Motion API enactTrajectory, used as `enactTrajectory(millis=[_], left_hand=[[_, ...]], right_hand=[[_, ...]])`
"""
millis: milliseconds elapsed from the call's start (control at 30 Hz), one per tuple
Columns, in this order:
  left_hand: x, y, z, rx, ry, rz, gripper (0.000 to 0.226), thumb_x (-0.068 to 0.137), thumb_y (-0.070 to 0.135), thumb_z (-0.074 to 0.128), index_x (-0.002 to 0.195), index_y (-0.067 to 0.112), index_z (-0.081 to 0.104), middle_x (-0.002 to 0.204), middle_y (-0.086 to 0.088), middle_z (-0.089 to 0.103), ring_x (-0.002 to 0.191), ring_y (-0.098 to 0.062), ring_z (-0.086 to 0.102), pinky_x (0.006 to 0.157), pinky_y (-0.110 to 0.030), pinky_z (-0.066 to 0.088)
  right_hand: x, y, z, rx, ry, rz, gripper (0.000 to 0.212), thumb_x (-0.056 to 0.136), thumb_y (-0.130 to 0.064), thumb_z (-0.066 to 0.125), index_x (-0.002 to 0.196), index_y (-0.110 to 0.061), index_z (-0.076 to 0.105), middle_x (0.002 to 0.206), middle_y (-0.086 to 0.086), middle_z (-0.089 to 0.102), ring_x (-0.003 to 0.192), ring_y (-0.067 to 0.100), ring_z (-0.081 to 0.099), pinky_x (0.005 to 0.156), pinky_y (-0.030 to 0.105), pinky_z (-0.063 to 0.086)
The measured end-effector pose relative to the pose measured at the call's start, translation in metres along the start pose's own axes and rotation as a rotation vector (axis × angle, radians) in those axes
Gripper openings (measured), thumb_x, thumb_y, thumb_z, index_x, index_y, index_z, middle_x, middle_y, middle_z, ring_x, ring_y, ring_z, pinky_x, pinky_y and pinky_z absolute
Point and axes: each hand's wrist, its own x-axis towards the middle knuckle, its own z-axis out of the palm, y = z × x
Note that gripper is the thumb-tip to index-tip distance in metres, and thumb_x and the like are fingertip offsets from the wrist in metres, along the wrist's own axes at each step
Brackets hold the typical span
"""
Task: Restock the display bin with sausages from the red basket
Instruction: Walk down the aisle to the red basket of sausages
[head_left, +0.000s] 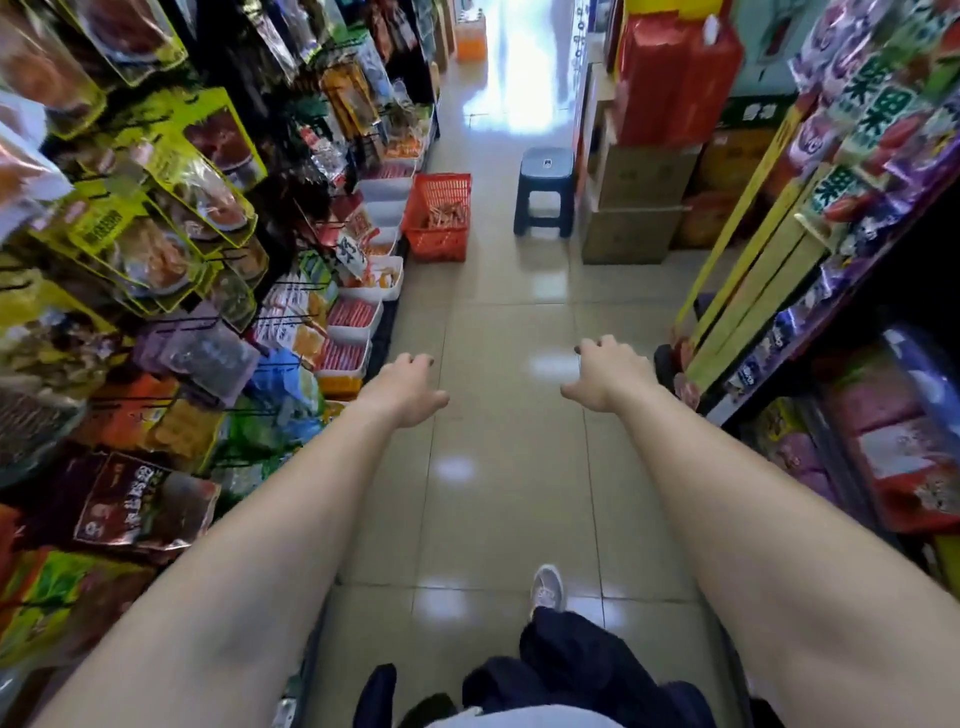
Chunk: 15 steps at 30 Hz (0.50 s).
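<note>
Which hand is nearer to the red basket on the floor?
Left. The left hand is almost in line with the red basket ahead; the right hand is farther off to its right.

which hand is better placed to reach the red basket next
Left, probably. The red basket stands ahead on the aisle's left, by the white bins, the same side as the left hand; the right hand is nearer the opposite shelves. Both empty.

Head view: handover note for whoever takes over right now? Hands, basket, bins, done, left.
Left hand: open, empty, held out over the floor. Right hand: the same.
Red basket stands on the floor ahead, by the white display bins under the left shelves; sausages lie inside it.
Done: nothing in hand yet.
Left: reach the basket, move sausages into the bin.
</note>
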Motion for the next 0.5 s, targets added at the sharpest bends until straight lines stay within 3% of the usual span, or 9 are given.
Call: enactTrajectory(millis=[267, 500], left_hand=[[0.165, 0.043, -0.081, -0.056, 0.013, 0.015, 0.071, 0.089, 0.045, 0.058, 0.149, 0.017, 0.036, 0.148, -0.013, 0.041, 0.133, -0.032, 0.045, 0.106, -0.044, 0.042], [0.331, 0.039, -0.127, -0.076, -0.011, 0.031, 0.070, 0.090, 0.044, 0.057, 0.151, 0.017, 0.034, 0.150, -0.013, 0.038, 0.135, -0.032, 0.042, 0.107, -0.042, 0.040]], right_hand=[[0.179, 0.004, -0.095, -0.027, 0.042, -0.038, 0.066, 0.087, -0.054, 0.061, 0.139, -0.017, 0.045, 0.137, 0.012, 0.048, 0.123, 0.034, 0.049, 0.098, 0.048, 0.045], [0.338, -0.013, -0.141, -0.074, 0.033, -0.009, 0.060, 0.087, -0.048, 0.060, 0.138, -0.019, 0.045, 0.138, 0.011, 0.047, 0.123, 0.034, 0.049, 0.095, 0.047, 0.044]])
